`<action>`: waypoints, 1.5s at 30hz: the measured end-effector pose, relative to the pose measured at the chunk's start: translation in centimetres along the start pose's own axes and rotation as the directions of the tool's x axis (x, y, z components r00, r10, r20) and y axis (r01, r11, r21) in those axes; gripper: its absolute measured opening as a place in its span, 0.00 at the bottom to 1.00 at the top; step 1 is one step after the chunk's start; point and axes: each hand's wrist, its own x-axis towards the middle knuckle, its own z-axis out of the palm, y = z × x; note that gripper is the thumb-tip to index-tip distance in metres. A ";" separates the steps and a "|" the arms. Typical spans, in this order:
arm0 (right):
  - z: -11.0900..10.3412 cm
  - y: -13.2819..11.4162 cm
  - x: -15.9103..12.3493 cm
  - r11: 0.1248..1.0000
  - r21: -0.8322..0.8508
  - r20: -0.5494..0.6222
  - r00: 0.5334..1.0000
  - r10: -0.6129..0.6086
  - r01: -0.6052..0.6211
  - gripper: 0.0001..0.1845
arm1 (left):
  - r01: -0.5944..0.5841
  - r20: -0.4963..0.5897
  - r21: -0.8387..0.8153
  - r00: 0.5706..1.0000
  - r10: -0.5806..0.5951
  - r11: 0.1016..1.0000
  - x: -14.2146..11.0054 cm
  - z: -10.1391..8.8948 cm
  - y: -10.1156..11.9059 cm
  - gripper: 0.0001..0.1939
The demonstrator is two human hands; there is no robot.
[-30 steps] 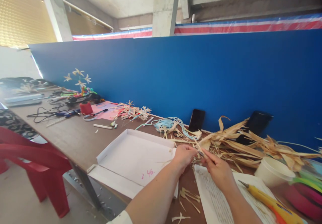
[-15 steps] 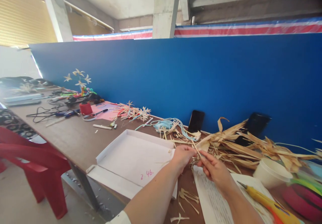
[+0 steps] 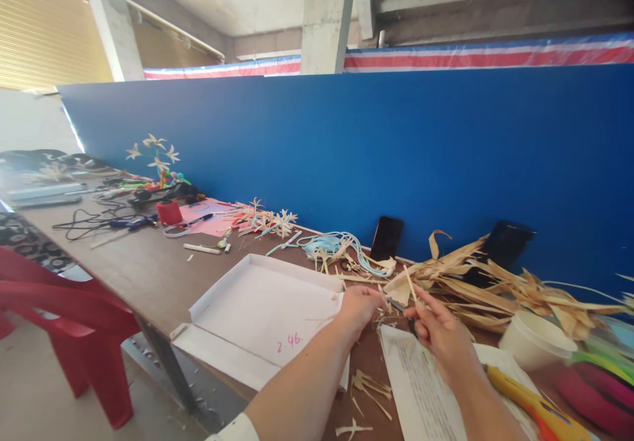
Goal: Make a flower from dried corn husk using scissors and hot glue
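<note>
My left hand (image 3: 362,304) is closed in a pinch beside the right edge of the white box lid (image 3: 247,315). Whatever its fingertips hold is too small to make out. To its right, my right hand (image 3: 438,325) is closed around a thin pale stick (image 3: 410,284) that points upward. A tool with a slim grey blade (image 3: 395,304) and a dark handle also sits in this hand, its tip towards my left fingers; it may be scissors. Behind the fingers lies a pale piece of dried husk (image 3: 399,291). Below them is a printed sheet (image 3: 416,381).
Dried husks (image 3: 465,266) lie along the blue partition (image 3: 317,144), near two dark phones (image 3: 386,238). At right stand a white cup (image 3: 537,339) and a yellow glue gun (image 3: 525,395). Husk scraps (image 3: 369,388) litter the table front. Husk flowers (image 3: 282,223) lie further left, beyond the lid.
My right hand has drawn slightly right, away from my left. The pale stick has moved right with it, and the grey blade now shows between the hands. My left hand has barely moved.
</note>
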 end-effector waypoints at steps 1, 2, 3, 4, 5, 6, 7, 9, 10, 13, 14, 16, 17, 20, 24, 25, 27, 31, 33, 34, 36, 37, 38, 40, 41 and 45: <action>0.2 -0.3 -0.3 0.999 0.047 0.047 0.999 0.024 -0.027 0.33 | 0.007 0.004 -0.007 1.000 -0.007 1.000 -0.1 0.0 0.1 0.05; 0.4 -0.5 -0.5 0.996 0.072 0.097 0.994 0.046 -0.053 0.34 | 0.013 0.009 -0.016 1.000 -0.013 1.000 -0.3 0.0 0.3 0.06; 0.7 -0.6 -0.7 0.994 0.078 0.145 0.987 0.065 -0.077 0.34 | 0.018 0.009 -0.024 1.000 -0.018 1.000 -0.4 -0.1 0.5 0.06; 0.9 -0.6 -0.9 0.993 0.069 0.184 0.980 0.081 -0.095 0.34 | 0.019 0.005 -0.031 1.000 -0.019 0.999 -0.5 -0.1 0.6 0.06; 1.1 -0.5 -0.9 0.993 0.051 0.214 0.972 0.092 -0.105 0.34 | 0.016 0.000 -0.035 1.000 -0.016 0.999 -0.6 -0.1 0.7 0.06; 1.3 -0.3 -1.0 0.994 0.028 0.234 0.967 0.099 -0.109 0.34 | 0.006 -0.002 -0.039 1.000 -0.006 0.999 -0.7 -0.1 0.8 0.06; 1.4 -0.1 -0.9 0.994 0.003 0.240 0.965 0.102 -0.106 0.33 | -0.005 0.002 -0.041 1.000 0.006 0.999 -0.7 -0.1 0.7 0.06; 1.4 0.4 -0.6 0.995 -0.045 0.223 0.970 0.094 -0.086 0.32 | -0.031 0.012 -0.037 0.999 0.031 0.999 -0.7 -0.1 0.6 0.07; 1.4 0.7 -0.4 0.995 -0.069 0.209 0.974 0.085 -0.072 0.31 | -0.040 0.016 -0.030 0.999 0.040 0.999 -0.6 -0.1 0.5 0.07; 1.2 1.5 0.2 0.989 -0.149 0.166 0.986 0.031 -0.006 0.30 | -0.044 0.005 0.021 0.999 0.044 0.999 -0.3 0.0 0.2 0.07; 1.1 1.7 0.4 0.983 -0.183 0.153 0.988 0.007 0.022 0.28 | -0.041 -0.003 0.042 0.999 0.042 0.998 -0.3 0.0 0.1 0.07; 0.8 1.9 0.8 0.962 -0.262 0.110 0.993 -0.044 0.072 0.26 | -0.039 -0.014 0.077 0.999 0.040 0.996 -0.1 0.0 0.0 0.07; 0.6 2.0 0.9 0.951 -0.297 0.075 0.995 -0.063 0.083 0.25 | -0.041 -0.017 0.086 0.999 0.042 0.995 -0.1 0.0 0.0 0.07; 0.2 1.7 1.0 0.968 -0.246 -0.058 0.996 -0.062 0.046 0.26 | -0.037 -0.032 0.095 0.999 0.040 0.995 0.0 0.0 -0.1 0.07; 0.3 0.8 0.2 0.997 0.069 -0.002 0.999 0.033 -0.033 0.32 | -0.045 -0.053 0.093 0.997 0.050 0.995 -0.1 -0.1 -0.1 0.06; 0.5 0.6 -0.1 0.993 0.104 0.066 0.997 0.051 -0.058 0.33 | -0.048 -0.050 0.090 0.997 0.053 0.995 -0.2 -0.1 0.0 0.06; 1.0 0.5 -0.4 0.989 0.102 0.194 0.977 0.083 -0.104 0.32 | -0.049 -0.043 0.082 0.998 0.053 0.995 -0.3 -0.1 0.1 0.07; 1.6 1.1 -0.4 0.995 0.002 0.228 0.969 0.098 -0.101 0.31 | -0.101 -0.025 0.086 0.994 0.104 0.991 -0.5 -0.1 0.3 0.07; 1.5 1.6 0.0 0.997 -0.054 0.195 0.979 0.066 -0.057 0.30 | -0.126 -0.018 0.116 0.992 0.129 0.985 -0.4 -0.1 0.2 0.06; 1.4 1.8 0.2 0.996 -0.088 0.180 0.983 0.046 -0.030 0.29 | -0.129 -0.014 0.133 0.991 0.131 0.983 -0.4 -0.1 0.2 0.06; 0.8 1.9 0.7 0.985 -0.172 0.123 0.992 0.002 0.019 0.28 | -0.129 -0.004 0.154 0.991 0.131 0.980 -0.4 -0.1 0.1 0.06; 0.4 1.9 0.9 0.976 -0.216 0.076 0.997 -0.020 0.036 0.27 | -0.129 0.002 0.159 0.991 0.131 0.979 -0.4 -0.1 0.0 0.06; 0.0 1.9 1.1 0.966 -0.253 0.008 0.999 -0.049 0.049 0.27 | -0.131 0.008 0.162 0.991 0.131 0.978 -0.4 -0.2 0.1 0.06; -0.8 1.7 1.3 0.967 -0.252 -0.137 0.987 -0.079 0.043 0.27 | -0.134 0.028 0.175 0.991 0.131 0.975 -0.5 -0.2 0.2 0.07; -1.2 1.5 1.4 0.979 -0.198 -0.206 0.974 -0.096 0.055 0.28 | -0.132 0.046 0.191 0.991 0.125 0.973 -0.6 -0.2 0.3 0.08; -1.4 0.6 1.1 0.984 0.056 -0.380 0.915 -0.134 0.168 0.31 | -0.161 0.169 0.351 0.980 0.106 0.922 -0.9 -0.3 0.2 0.09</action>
